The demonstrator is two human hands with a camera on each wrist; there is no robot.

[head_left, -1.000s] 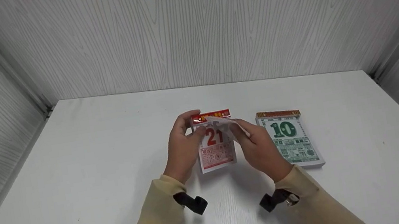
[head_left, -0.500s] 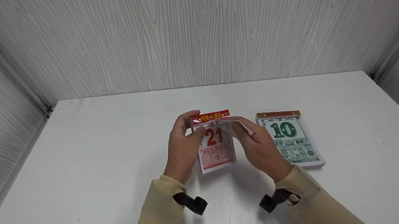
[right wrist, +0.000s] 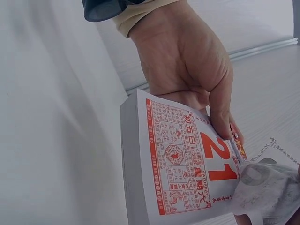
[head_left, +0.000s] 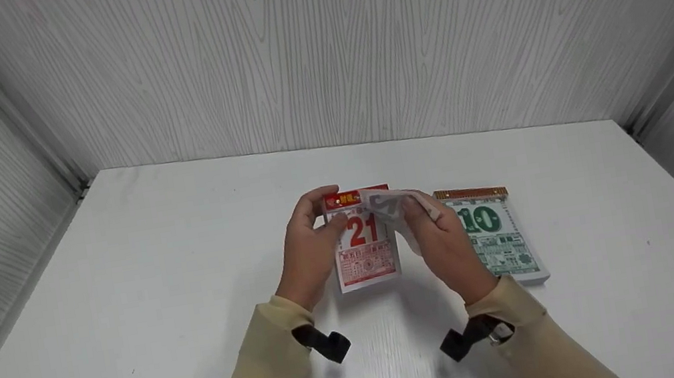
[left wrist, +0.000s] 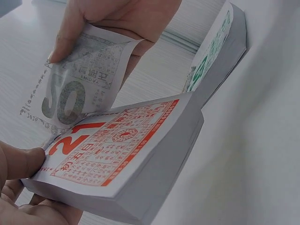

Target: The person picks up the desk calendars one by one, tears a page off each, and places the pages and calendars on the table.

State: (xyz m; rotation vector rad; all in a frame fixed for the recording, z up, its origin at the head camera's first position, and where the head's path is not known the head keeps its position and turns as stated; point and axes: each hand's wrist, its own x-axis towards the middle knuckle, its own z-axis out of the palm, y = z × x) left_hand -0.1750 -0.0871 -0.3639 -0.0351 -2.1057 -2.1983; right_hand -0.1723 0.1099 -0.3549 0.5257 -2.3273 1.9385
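Observation:
My left hand (head_left: 310,254) grips a thick tear-off calendar (head_left: 368,265) by its left side, thumb on the page beside a large red 21. A red and gold strip (head_left: 345,199) runs along its top. Between thumb and fingers my right hand (head_left: 445,253) pinches a thin, creased calendar sheet (left wrist: 84,86), which shows a grey reversed 20 through its back. The sheet is lifted and folded over to the right, its lower part close to the top of the 21 page. In the right wrist view the left thumb (right wrist: 220,115) presses near the red strip.
A second calendar (head_left: 500,244), with a green 10 and a brownish-gold top strip, lies on the white table (head_left: 158,298) to the right, partly behind my right hand. Grey wood-grain panels (head_left: 315,50) stand at the back and both sides.
My right hand has shifted a little to the right with the sheet, so more of the sheet's back shows and it covers part of the red strip. The left hand stays put.

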